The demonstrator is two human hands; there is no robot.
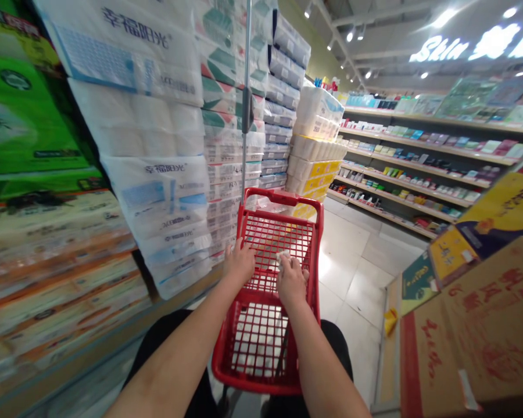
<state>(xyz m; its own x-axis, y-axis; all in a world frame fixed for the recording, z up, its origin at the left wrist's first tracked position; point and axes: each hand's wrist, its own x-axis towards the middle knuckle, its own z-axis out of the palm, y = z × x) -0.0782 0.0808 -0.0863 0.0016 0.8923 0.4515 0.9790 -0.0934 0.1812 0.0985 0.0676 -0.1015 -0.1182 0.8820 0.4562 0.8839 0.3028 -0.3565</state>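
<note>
A red plastic shopping basket with lattice walls stands between my knees, its handle frame at the far end. My left hand is closed over the basket's left rim, fingers curled. Above the middle of the basket, my right hand pinches a small crumpled white tissue. The tissue is partly hidden by the fingers. Through the basket's lattice the pale floor shows.
Tall stacks of wrapped toilet rolls and tissue packs rise close on the left, with a metal pole before them. Cardboard cartons crowd the right. Shelves of small boxes stand behind the tiled floor.
</note>
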